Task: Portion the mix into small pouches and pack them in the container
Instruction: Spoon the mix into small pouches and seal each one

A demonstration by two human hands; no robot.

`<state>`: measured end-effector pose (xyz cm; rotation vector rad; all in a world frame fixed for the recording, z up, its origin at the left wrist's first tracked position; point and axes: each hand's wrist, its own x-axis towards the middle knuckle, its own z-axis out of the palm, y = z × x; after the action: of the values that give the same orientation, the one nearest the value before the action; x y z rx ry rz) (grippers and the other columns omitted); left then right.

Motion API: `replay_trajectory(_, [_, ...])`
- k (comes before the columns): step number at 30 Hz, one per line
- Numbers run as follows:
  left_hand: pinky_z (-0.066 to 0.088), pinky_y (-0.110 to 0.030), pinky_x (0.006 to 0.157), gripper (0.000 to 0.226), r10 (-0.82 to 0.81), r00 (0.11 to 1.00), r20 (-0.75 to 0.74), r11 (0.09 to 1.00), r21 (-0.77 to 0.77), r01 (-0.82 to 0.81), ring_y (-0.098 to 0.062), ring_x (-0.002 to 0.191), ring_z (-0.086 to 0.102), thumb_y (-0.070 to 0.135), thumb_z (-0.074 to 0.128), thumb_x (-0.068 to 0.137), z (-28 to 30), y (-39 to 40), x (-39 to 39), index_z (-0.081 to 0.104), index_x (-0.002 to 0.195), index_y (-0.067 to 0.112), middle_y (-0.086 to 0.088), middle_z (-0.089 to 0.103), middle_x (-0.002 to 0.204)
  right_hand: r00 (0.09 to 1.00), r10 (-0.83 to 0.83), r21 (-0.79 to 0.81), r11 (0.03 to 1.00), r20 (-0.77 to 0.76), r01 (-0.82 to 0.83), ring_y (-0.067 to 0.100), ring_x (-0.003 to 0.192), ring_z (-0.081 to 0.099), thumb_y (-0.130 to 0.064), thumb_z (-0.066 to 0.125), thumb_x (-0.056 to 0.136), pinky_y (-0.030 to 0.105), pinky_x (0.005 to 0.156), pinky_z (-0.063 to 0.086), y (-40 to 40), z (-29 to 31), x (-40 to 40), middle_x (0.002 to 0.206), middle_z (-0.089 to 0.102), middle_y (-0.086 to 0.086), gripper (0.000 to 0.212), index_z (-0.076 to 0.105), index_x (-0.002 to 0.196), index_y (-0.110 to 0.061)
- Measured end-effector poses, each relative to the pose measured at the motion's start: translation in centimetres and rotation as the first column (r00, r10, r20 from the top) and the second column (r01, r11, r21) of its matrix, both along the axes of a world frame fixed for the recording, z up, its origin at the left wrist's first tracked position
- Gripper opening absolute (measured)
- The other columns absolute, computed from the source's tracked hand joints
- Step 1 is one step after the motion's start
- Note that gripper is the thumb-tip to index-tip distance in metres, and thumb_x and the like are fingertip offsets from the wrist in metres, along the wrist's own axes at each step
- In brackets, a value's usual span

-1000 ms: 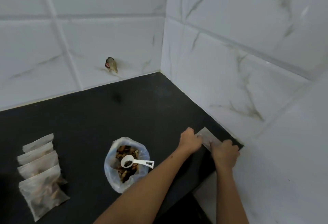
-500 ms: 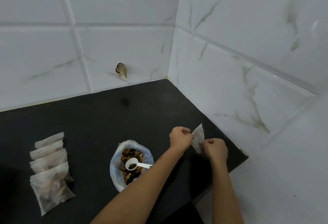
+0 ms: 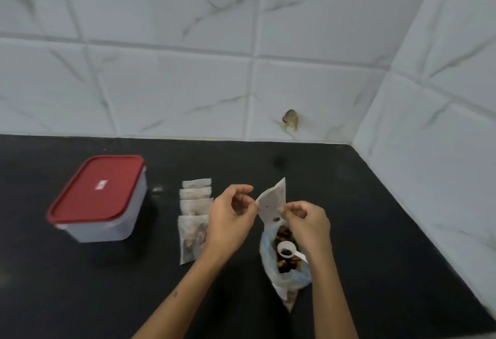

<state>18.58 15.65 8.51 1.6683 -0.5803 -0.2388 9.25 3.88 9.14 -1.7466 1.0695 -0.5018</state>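
Empty pouch (image 3: 271, 201) held upright above the bag of mix (image 3: 284, 260), pinched at its edges from both sides. Left hand (image 3: 230, 217) pinches the left edge between thumb and fingers; right hand (image 3: 306, 220) pinches the right edge, other fingers curled. The pouch sits between the two grips, its top corner standing free above them.

Step in hand, by my reading: opening a fresh pouch for filling. Next move calls for parting its mouth, then freeing one hand for the white scoop (image 3: 288, 249) lying in the mix.

Four filled pouches (image 3: 193, 220) lie overlapped in a row just left of the left hand. Container (image 3: 107, 220) stands farther left on the black counter (image 3: 349, 204), red lid (image 3: 99, 188) still on; nothing packed yet, as far as shows.
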Motion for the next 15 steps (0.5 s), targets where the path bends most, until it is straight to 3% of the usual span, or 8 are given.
replay_trajectory(3, [0.052, -0.014, 0.064, 0.029, 0.114, 0.993, -0.012, 0.993, -0.041, -0.114, 0.001, 0.071, 0.063, 0.0, 0.067, 0.083, -0.7, 3.3, 0.0, 0.063, 0.104, 0.019, 0.005, 0.065, 0.076, 0.998, 0.052, -0.03, 0.998, 0.019, -0.052, 0.003, 0.079, 0.063, -0.025, 0.069, 0.085, 0.019, 0.067, 0.049, 2.9, -0.5, 1.9, 0.085, 0.068, -0.009, 0.014, 0.063, 0.097, -0.024])
replay_trajectory(5, [0.054, -0.019, 0.068, 0.032, 0.155, 0.988, 0.003, 0.986, -0.061, -0.155, -0.004, 0.076, 0.065, 0.0, 0.068, 0.083, -1.3, 5.0, -0.2, 0.063, 0.103, 0.024, 0.005, 0.065, 0.076, 0.992, 0.049, -0.009, 0.999, 0.119, -0.048, 0.006, 0.077, 0.066, -0.028, 0.068, 0.087, 0.022, 0.07, 0.053, 4.9, -0.5, 2.8, 0.086, 0.07, -0.006, 0.014, 0.064, 0.099, -0.022])
replay_trajectory(8, [0.056, -0.024, 0.072, 0.036, 0.175, 0.984, 0.011, 0.982, -0.073, -0.174, -0.008, 0.079, 0.068, 0.0, 0.068, 0.083, -2.1, 6.5, -0.6, 0.062, 0.102, 0.029, 0.004, 0.066, 0.078, 0.96, 0.088, 0.197, 0.97, 0.264, -0.143, 0.013, 0.075, 0.071, -0.032, 0.066, 0.089, 0.027, 0.071, 0.058, 7.2, 0.1, 3.7, 0.079, 0.073, 0.001, 0.017, 0.07, 0.09, -0.016])
replay_trajectory(10, [0.057, -0.026, 0.074, 0.037, 0.164, 0.986, 0.027, 0.984, -0.075, -0.161, -0.008, 0.079, 0.068, -0.001, 0.067, 0.083, -2.4, 7.2, -0.9, 0.061, 0.103, 0.03, 0.003, 0.067, 0.079, 0.946, 0.113, 0.313, 0.926, 0.304, -0.211, 0.016, 0.075, 0.072, -0.026, 0.066, 0.089, 0.026, 0.068, 0.059, 8.3, 0.3, 4.2, 0.078, 0.074, 0.005, 0.016, 0.071, 0.088, -0.012])
replay_trajectory(15, [0.056, -0.02, 0.073, 0.045, 0.155, 0.985, 0.075, 0.985, -0.084, -0.149, -0.005, 0.078, 0.067, -0.004, 0.069, 0.081, -2.7, 8.0, -1.1, 0.059, 0.099, 0.036, 0.014, 0.067, 0.084, 0.942, 0.112, 0.351, 0.909, 0.318, -0.226, 0.018, 0.073, 0.072, -0.008, 0.06, 0.092, 0.023, 0.063, 0.057, 9.2, 0.0, 4.9, 0.083, 0.073, 0.012, 0.01, 0.07, 0.095, -0.006])
